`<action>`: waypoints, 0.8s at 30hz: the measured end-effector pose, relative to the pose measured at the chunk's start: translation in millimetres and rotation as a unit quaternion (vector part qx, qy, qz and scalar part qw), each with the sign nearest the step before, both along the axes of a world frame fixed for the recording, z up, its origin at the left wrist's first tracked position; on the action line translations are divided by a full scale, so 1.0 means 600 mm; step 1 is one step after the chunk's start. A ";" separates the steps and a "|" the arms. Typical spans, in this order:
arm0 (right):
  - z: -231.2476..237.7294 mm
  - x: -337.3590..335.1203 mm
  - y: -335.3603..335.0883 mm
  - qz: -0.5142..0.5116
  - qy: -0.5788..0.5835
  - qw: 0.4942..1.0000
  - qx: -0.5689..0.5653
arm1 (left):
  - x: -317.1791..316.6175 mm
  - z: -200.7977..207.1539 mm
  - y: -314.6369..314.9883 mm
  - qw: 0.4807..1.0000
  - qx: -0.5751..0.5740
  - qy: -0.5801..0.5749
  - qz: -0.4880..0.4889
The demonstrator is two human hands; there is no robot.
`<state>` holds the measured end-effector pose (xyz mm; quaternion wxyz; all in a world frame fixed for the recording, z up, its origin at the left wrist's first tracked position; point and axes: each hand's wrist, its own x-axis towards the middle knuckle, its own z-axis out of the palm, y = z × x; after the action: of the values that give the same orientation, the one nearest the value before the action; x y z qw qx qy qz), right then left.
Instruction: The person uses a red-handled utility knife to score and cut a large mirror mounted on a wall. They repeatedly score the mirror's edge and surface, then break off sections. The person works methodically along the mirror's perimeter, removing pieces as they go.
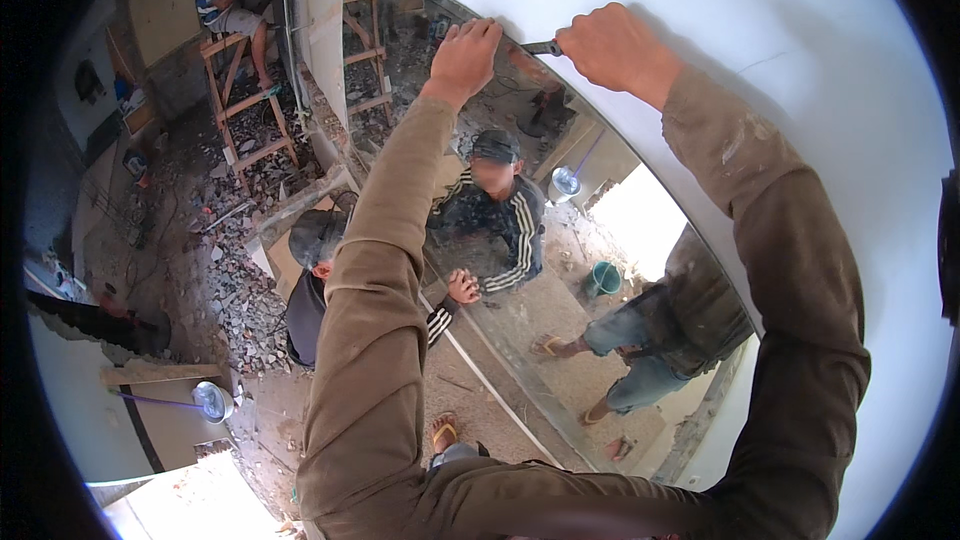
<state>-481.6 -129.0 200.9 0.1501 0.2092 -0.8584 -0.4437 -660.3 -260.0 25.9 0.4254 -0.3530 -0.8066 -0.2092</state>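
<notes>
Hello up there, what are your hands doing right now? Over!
Right hand grip shut on a small dark tool, tip at the white panel edge. Left hand pressed on that edge. Nothing between them.

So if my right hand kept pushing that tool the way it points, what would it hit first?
The right hand holds a small dark tool pointing left along the white panel's upper edge. The first thing in that line looks like your left hand, fingers on the same edge, though depth is unclear.

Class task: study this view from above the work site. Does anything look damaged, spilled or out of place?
Yes. Broken rubble lies strewn across the floor below, around the wooden trestle. Up top, the left hand rests on the white panel's edge, while the right hand holds a small tool.
</notes>
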 end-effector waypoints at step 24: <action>0.052 0.503 0.119 -0.114 -0.176 0.975 0.070 | 0.004 0.018 -0.011 0.994 -0.042 -0.102 0.026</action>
<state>-179.9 -57.5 232.2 -0.0697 0.1952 -0.8564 -0.4729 -657.8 -266.7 36.8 0.3313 -0.3258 -0.8629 -0.1988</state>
